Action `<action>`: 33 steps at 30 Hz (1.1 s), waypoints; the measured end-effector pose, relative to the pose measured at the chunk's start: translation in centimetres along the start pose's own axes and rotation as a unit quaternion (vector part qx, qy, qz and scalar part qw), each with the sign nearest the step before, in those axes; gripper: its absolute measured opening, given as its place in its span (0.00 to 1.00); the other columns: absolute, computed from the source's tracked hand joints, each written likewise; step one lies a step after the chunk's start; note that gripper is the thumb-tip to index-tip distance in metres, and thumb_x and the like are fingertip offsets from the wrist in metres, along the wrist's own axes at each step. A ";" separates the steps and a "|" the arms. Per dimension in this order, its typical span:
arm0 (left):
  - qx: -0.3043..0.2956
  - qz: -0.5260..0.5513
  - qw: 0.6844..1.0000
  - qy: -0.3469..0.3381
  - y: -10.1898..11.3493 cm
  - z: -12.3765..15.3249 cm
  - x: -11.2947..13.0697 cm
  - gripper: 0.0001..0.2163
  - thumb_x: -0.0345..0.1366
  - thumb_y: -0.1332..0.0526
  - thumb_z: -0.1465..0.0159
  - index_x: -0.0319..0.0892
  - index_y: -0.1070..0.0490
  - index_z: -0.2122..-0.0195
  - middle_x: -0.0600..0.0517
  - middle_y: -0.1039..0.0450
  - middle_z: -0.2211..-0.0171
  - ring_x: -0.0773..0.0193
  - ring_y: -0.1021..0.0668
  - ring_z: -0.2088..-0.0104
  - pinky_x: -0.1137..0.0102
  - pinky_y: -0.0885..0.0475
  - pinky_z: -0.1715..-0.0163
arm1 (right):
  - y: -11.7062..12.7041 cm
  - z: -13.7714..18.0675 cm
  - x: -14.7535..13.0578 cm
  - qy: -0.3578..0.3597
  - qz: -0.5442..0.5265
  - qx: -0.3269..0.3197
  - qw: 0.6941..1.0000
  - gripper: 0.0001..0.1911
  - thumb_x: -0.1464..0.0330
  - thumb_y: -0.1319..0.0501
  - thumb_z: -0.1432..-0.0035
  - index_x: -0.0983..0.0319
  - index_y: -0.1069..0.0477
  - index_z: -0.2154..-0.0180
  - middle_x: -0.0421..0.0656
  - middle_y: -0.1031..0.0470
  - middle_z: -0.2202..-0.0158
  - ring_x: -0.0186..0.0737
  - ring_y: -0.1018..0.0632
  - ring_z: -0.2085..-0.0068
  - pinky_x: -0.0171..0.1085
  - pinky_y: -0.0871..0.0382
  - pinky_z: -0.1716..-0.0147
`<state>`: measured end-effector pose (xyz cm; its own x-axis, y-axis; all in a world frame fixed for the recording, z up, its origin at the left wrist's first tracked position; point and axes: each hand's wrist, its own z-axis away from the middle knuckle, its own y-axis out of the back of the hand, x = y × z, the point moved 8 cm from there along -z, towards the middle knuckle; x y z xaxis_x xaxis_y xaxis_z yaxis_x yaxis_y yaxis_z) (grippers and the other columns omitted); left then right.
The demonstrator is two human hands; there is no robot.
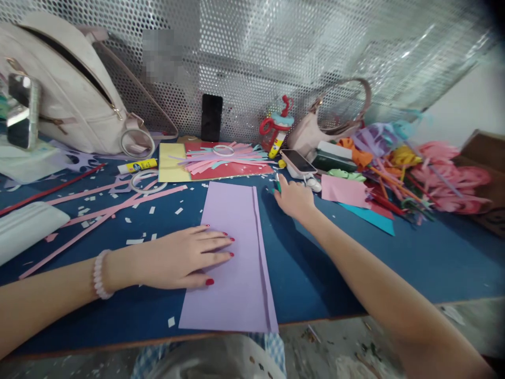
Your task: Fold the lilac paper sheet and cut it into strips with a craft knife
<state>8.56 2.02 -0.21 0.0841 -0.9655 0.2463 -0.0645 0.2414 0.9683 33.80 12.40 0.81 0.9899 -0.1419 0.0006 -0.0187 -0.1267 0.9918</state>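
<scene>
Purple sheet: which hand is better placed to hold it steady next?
Likely the left hand: it lies spread across the purple sheet. The right hand is off the paper, out to its right near the pink-edged phone.

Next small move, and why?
Probably bring the right hand back to the purple sheet and run it along the creased strip. The left hand already lies flat on the sheet, and the crease runs down its right edge, while the right hand is beyond the sheet, off the paper.
</scene>
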 end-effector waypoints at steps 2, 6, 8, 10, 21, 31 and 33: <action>-0.017 0.010 1.000 0.003 0.1 -0.3 0.6 0.27 0.46 0.44 0.32 0.39 0.42 0.36 0.41 0.49 0.34 0.49 0.43 0.34 0.54 0.50 0.35 | -0.5 0.7 0.9 -0.001 0.027 -0.034 0.999 0.26 0.70 0.52 0.36 0.71 0.45 0.37 0.62 0.24 0.56 0.59 0.23 0.55 0.51 0.33 0.58; -0.055 0.044 0.997 -0.037 -0.2 -0.9 2.7 0.36 0.54 0.38 0.40 0.44 0.44 0.34 0.42 0.52 0.32 0.42 0.47 0.33 0.47 0.51 0.37 | -0.4 2.9 1.7 0.020 0.045 -0.062 0.997 0.26 0.70 0.52 0.35 0.68 0.46 0.37 0.57 0.22 0.58 0.52 0.21 0.60 0.43 0.32 0.63; -0.060 0.045 0.997 -0.037 -0.6 -1.2 3.3 0.36 0.56 0.40 0.39 0.46 0.46 0.34 0.43 0.52 0.32 0.42 0.48 0.33 0.45 0.53 0.37 | 0.1 4.6 2.2 0.027 0.045 -0.060 0.997 0.25 0.70 0.53 0.35 0.67 0.44 0.38 0.55 0.22 0.58 0.50 0.21 0.59 0.41 0.32 0.63; -0.054 0.033 0.998 -0.015 -0.9 -1.4 3.3 0.36 0.56 0.41 0.38 0.45 0.46 0.34 0.42 0.53 0.32 0.42 0.48 0.33 0.45 0.54 0.37 | 0.7 7.0 2.6 0.040 0.037 -0.052 0.997 0.23 0.70 0.54 0.34 0.65 0.41 0.39 0.53 0.23 0.55 0.48 0.21 0.57 0.40 0.31 0.61; -0.049 -0.015 0.996 0.076 -2.5 -2.5 2.7 0.37 0.55 0.50 0.33 0.33 0.55 0.32 0.36 0.59 0.32 0.44 0.51 0.32 0.49 0.56 0.36 | 6.6 24.6 -2.6 0.325 -0.126 -0.021 0.937 0.19 0.75 0.52 0.36 0.60 0.30 0.48 0.41 0.25 0.71 0.34 0.24 0.72 0.31 0.30 0.73; 0.003 -0.052 0.979 -0.195 0.3 -8.1 5.6 0.12 0.32 0.47 0.30 0.47 0.30 0.48 0.48 0.29 0.45 0.57 0.31 0.42 0.61 0.41 0.41 | 7.7 25.5 -0.4 0.274 -0.144 0.040 0.950 0.22 0.77 0.49 0.41 0.57 0.29 0.47 0.44 0.20 0.63 0.37 0.20 0.67 0.31 0.25 0.68; -0.018 -0.039 0.970 -0.238 0.5 -9.3 6.1 0.06 0.37 0.41 0.33 0.45 0.27 0.57 0.46 0.26 0.52 0.57 0.26 0.50 0.62 0.36 0.47 | 7.7 25.5 0.0 0.271 -0.142 0.042 0.951 0.22 0.76 0.48 0.40 0.57 0.30 0.47 0.43 0.20 0.64 0.36 0.20 0.67 0.30 0.25 0.69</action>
<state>18.25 -2.86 2.20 -0.3825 -0.9142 0.1339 -0.0408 0.1615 0.9860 30.06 -13.57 5.20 0.8834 0.4341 -0.1764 0.2710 -0.1664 0.9481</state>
